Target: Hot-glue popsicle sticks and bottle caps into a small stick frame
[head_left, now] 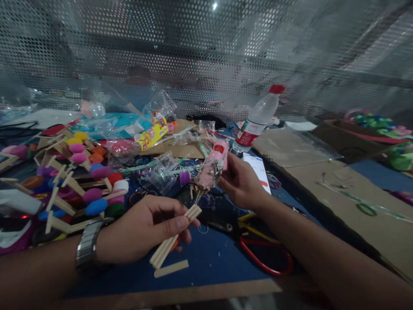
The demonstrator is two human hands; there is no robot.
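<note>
We pinch a bundle of wooden sticks [166, 248] in our left hand [146, 228] and grip a pink glue gun [211, 168] in our right [245, 181], nozzle [197, 197] near their ends

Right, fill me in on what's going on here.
The left hand holds a small bundle of wooden sticks, while the right hand holds what looks like a pink glue gun, its tip close to the sticks' far ends. A loose stick lies on the blue surface, with scissors to its right.
</note>
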